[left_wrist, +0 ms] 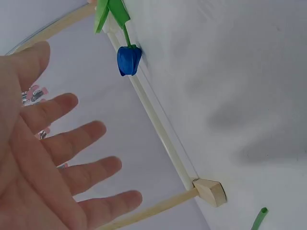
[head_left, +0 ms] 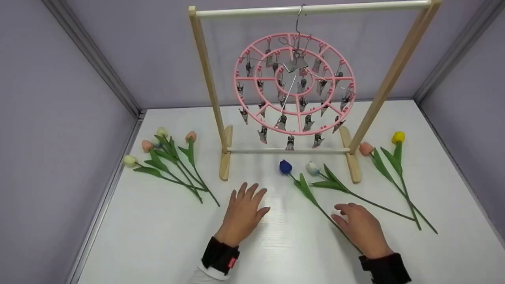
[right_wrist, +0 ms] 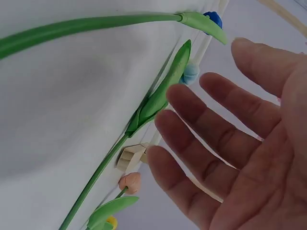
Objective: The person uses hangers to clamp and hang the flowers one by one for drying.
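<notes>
My left hand (head_left: 242, 217) hovers over the white table with its fingers spread and holds nothing. My right hand (head_left: 363, 228) hangs above the stem of a blue artificial tulip (head_left: 285, 167), fingers loosely bent and apart. In the right wrist view a gap shows between those fingers and the green stem (right_wrist: 96, 26). Beyond it lies a pale blue-white tulip (head_left: 313, 168), its leaf (right_wrist: 163, 96) beside the fingertips in that view. The left wrist view shows the blue tulip's head (left_wrist: 128, 60) past the left thumb.
A wooden rack (head_left: 207, 75) stands at the back. From its top bar hangs a pink round clip hanger (head_left: 298, 114) with several metal clips. Cream and pink tulips (head_left: 130, 161) lie at the left. A pink tulip (head_left: 366, 148) and a yellow tulip (head_left: 398, 137) lie crossed at the right.
</notes>
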